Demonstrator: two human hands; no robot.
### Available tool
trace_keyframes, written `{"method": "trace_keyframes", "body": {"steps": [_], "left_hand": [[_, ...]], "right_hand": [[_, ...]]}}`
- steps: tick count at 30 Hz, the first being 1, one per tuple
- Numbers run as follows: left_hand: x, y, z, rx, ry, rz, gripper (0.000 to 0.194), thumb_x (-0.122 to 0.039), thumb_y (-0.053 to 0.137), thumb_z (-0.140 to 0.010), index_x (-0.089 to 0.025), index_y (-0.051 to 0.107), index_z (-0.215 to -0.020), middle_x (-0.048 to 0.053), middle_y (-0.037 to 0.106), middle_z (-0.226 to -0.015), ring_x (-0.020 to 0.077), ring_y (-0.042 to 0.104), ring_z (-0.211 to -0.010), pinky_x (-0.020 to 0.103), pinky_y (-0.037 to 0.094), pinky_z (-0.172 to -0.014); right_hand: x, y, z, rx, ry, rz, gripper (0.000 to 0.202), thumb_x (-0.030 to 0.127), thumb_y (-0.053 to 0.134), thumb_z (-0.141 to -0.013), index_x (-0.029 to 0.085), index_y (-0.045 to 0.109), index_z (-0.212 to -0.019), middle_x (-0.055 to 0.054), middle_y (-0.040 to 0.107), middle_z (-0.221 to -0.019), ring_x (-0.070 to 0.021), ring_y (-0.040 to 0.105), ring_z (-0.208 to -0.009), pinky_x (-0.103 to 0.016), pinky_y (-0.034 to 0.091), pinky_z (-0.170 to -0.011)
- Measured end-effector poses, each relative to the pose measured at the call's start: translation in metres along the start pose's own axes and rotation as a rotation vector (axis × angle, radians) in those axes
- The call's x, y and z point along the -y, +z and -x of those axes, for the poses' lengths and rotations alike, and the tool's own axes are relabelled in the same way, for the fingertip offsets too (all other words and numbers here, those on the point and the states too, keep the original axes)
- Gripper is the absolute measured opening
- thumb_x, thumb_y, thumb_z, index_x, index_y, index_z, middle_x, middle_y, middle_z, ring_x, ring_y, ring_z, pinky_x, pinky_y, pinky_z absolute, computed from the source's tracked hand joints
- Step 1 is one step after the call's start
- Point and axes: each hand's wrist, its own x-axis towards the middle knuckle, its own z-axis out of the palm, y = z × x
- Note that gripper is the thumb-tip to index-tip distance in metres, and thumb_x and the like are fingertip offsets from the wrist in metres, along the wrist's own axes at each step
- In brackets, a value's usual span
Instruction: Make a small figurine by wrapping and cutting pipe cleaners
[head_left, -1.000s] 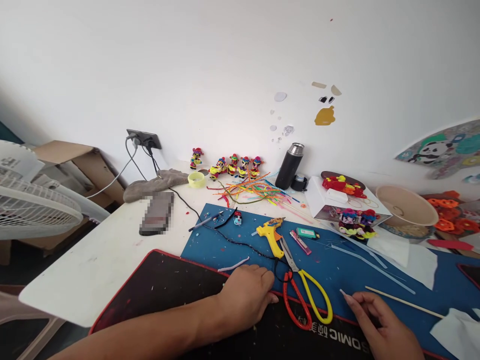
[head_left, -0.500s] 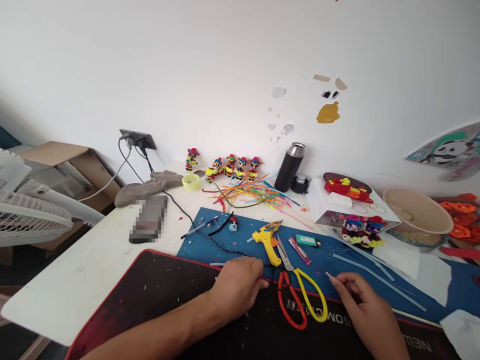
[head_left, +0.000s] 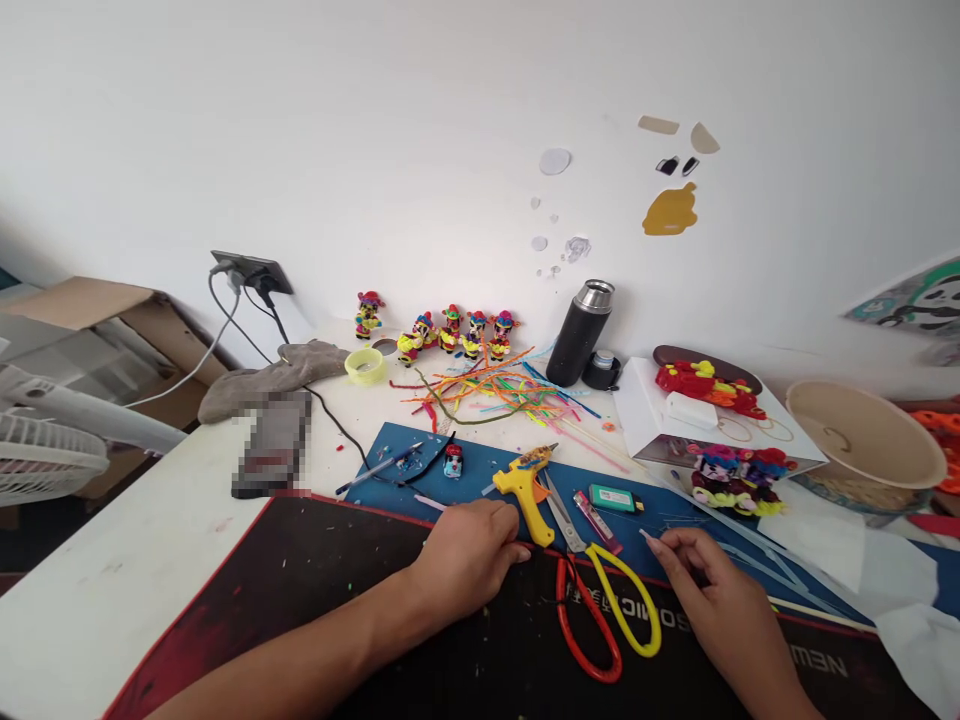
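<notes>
My left hand [head_left: 471, 552] is closed, knuckles up, over the front edge of the blue mat [head_left: 495, 490]; whatever it grips is hidden. A thin pale strip [head_left: 430, 502] shows just behind it, and I cannot tell if the hand holds it. My right hand [head_left: 716, 590] pinches a small whitish strip [head_left: 646, 537] between thumb and forefinger. Between the hands lie scissors [head_left: 622, 605] with one red and one yellow handle, their blades pointing away from me. A yellow glue gun [head_left: 531, 490] rests beside the blades. Right of them are a pink lighter [head_left: 598, 522] and a green-labelled box [head_left: 613, 498].
A black desk pad [head_left: 315, 600] lies in front. Behind are colourful pipe cleaners [head_left: 487, 385], several small figures [head_left: 450, 330], a tape roll [head_left: 365, 366], a black flask [head_left: 581, 332] and a phone [head_left: 274, 440]. A white box [head_left: 637, 400] and bowl [head_left: 862, 430] stand right; a fan [head_left: 52, 455] left.
The camera view has shifted slightly. Both hands keep nearly the same poses, the right still pinching the whitish strip; the tools stay where they lay.
</notes>
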Motion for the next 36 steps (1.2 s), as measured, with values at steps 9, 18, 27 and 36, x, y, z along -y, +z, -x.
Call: {"method": "trace_keyframes", "body": {"steps": [9,18,27,36], "left_hand": [[0.001,-0.005,-0.004,0.029,0.029,-0.050,0.016,-0.031,0.065,-0.102,-0.022,0.059,-0.091,0.004,0.075,-0.099,0.0238,0.070,-0.095,0.033,0.046,-0.077],[0.002,-0.002,-0.003,-0.008,0.069,-0.088,0.017,-0.035,0.069,-0.101,-0.021,0.063,-0.094,0.004,0.076,-0.101,0.0249,0.071,-0.097,0.034,0.047,-0.077],[0.005,-0.003,-0.002,-0.085,0.171,-0.263,0.028,-0.044,0.072,-0.098,-0.017,0.068,-0.106,0.012,0.073,-0.109,0.0331,0.066,-0.109,0.044,0.049,-0.093],[0.032,-0.047,0.009,-0.426,0.128,0.441,0.024,-0.043,0.058,-0.102,-0.023,0.071,-0.105,0.004,0.074,-0.099,0.0238,0.067,-0.094,0.035,0.052,-0.088]], "right_hand": [[0.009,0.004,-0.010,-0.053,0.015,0.003,0.052,0.075,0.056,-0.087,0.025,0.070,-0.087,-0.006,0.077,-0.082,-0.0233,0.072,-0.065,-0.027,0.050,-0.053],[0.009,0.003,-0.007,-0.041,-0.004,0.004,0.048,0.072,0.059,-0.089,0.024,0.068,-0.089,-0.003,0.073,-0.073,-0.0183,0.060,-0.051,-0.029,0.046,-0.055],[0.077,0.010,0.011,-0.127,0.063,-0.458,0.049,0.071,0.069,-0.083,0.022,0.064,-0.086,-0.002,0.064,-0.069,-0.0194,0.056,-0.062,-0.029,0.046,-0.058],[0.159,0.042,0.016,0.171,-0.021,-0.869,0.047,0.065,0.074,-0.086,0.021,0.058,-0.082,0.006,0.042,-0.061,-0.0111,0.032,-0.054,-0.025,0.025,-0.049]]}}
